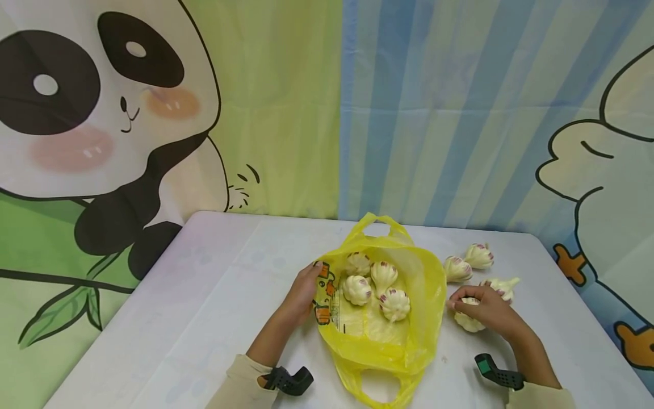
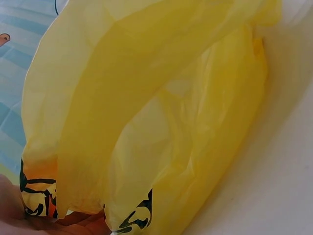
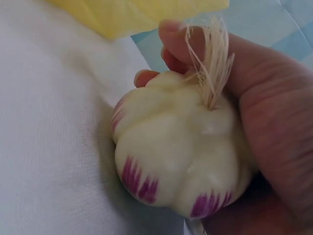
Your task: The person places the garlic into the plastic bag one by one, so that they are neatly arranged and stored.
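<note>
A yellow plastic bag [image 1: 424, 346] lies with its mouth spread wide, and several white garlic bulbs [image 1: 383, 276] with purple marks sit inside. My left hand [image 1: 301, 292] grips the bag's left rim, its fingers partly behind the printed plastic; the left wrist view shows that hand [image 2: 73, 224] at the rim too. Right of the bag, my right hand [image 1: 487, 309] has its fingers curled round a garlic bulb [image 3: 171, 142] with a frayed root tuft, low over the white cloth. Part of this bulb is hidden by the hand.
Three more garlic bulbs lie right of the bag: one near its rim [image 1: 457, 269], another bulb [image 1: 479, 256] behind, and a third bulb [image 1: 503, 288] just beyond my right hand. The white table [image 1: 204, 318] meets a cartoon-printed curtain [image 1: 286, 113] at the back.
</note>
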Action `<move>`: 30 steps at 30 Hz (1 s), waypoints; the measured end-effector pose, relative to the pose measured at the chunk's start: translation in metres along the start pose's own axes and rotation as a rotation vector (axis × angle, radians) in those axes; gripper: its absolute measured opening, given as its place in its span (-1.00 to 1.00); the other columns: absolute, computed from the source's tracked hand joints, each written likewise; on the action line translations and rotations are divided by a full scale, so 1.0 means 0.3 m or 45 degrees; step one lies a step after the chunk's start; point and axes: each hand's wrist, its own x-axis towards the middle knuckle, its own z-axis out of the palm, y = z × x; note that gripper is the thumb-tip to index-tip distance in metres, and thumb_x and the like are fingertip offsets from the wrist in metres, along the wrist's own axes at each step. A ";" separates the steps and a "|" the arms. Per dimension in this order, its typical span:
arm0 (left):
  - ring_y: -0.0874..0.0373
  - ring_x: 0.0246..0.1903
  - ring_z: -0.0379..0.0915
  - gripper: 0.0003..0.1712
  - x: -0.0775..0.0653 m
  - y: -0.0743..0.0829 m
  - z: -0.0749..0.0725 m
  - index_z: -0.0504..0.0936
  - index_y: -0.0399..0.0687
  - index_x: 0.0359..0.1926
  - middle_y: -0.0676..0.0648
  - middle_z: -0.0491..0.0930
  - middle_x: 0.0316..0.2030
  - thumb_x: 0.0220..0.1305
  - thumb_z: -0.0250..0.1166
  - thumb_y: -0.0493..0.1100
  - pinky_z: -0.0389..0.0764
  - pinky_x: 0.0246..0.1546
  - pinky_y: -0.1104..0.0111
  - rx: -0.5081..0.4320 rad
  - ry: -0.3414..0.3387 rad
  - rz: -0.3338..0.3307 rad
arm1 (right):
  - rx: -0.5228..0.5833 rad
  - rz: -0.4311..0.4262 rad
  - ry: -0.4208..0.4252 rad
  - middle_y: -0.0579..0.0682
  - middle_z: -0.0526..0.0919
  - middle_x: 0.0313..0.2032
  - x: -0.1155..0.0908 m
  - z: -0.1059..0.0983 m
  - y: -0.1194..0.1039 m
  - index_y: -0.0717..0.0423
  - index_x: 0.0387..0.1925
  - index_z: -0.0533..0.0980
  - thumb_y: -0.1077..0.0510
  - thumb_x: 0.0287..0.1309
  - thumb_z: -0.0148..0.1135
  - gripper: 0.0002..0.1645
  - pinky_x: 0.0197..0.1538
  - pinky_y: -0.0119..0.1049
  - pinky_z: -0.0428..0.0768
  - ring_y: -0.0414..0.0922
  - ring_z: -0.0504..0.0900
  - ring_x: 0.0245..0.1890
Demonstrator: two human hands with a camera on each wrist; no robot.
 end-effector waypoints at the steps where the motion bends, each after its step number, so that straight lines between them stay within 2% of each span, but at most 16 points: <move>1: -0.19 -0.03 0.45 -0.42 0.000 0.000 0.000 0.30 -0.15 0.36 -0.33 0.46 -0.01 0.58 -0.23 0.10 0.53 -0.05 0.14 -0.003 0.000 -0.003 | -0.014 -0.003 0.006 -0.04 0.61 -0.29 0.001 0.002 -0.003 0.11 -0.38 0.64 0.12 0.25 0.29 -0.85 -0.05 0.06 0.38 -0.14 0.46 -0.18; 5: -0.21 -0.04 0.45 -0.42 0.000 0.004 0.000 0.30 -0.16 0.35 -0.34 0.45 -0.01 0.58 -0.23 0.10 0.54 -0.06 0.13 -0.010 -0.002 -0.006 | -0.062 0.025 0.044 -0.08 0.61 -0.32 0.002 0.009 -0.004 0.08 -0.43 0.62 0.09 0.25 0.30 -0.81 -0.04 0.04 0.38 -0.15 0.46 -0.19; 7: -0.20 -0.06 0.46 -0.43 -0.001 0.005 0.001 0.31 -0.17 0.34 -0.35 0.46 -0.03 0.58 -0.23 0.10 0.54 -0.08 0.14 -0.008 0.002 -0.007 | -0.076 0.036 0.076 -0.09 0.61 -0.35 0.003 0.013 -0.003 0.07 -0.45 0.61 0.08 0.28 0.27 -0.78 -0.06 -0.04 0.41 -0.17 0.48 -0.22; 13: -0.16 -0.09 0.48 -0.43 -0.002 0.009 0.002 0.32 -0.17 0.33 -0.33 0.47 -0.05 0.57 -0.22 0.10 0.56 -0.11 0.16 0.001 0.013 -0.014 | 0.005 0.025 0.178 -0.03 0.62 -0.44 0.002 0.025 -0.005 0.15 -0.48 0.56 0.13 0.42 0.08 -0.67 -0.22 -0.31 0.47 -0.16 0.52 -0.36; 17: -0.15 -0.10 0.49 -0.43 -0.001 0.008 0.001 0.32 -0.17 0.33 -0.33 0.47 -0.05 0.57 -0.21 0.10 0.57 -0.13 0.18 -0.001 0.009 -0.009 | 0.058 0.052 0.207 0.00 0.61 -0.44 0.000 0.028 -0.011 0.20 -0.47 0.54 0.11 0.44 0.05 -0.64 -0.27 -0.33 0.47 -0.15 0.51 -0.38; 24: -0.14 -0.13 0.49 -0.44 -0.003 0.010 -0.001 0.33 -0.18 0.31 -0.33 0.47 -0.07 0.57 -0.20 0.10 0.56 -0.18 0.23 0.006 0.011 -0.013 | 0.232 0.089 0.214 0.11 0.62 -0.45 0.004 0.033 -0.017 0.36 -0.44 0.54 0.08 0.47 0.00 -0.54 -0.40 -0.33 0.55 -0.13 0.54 -0.48; 30: -0.11 -0.15 0.48 -0.44 -0.001 0.010 0.000 0.34 -0.17 0.32 -0.33 0.47 -0.07 0.57 -0.21 0.10 0.55 -0.18 0.24 0.013 0.014 -0.018 | 0.282 0.071 0.246 0.12 0.62 -0.47 0.007 0.039 -0.019 0.40 -0.39 0.55 0.14 0.49 -0.05 -0.56 -0.42 -0.36 0.57 -0.15 0.54 -0.50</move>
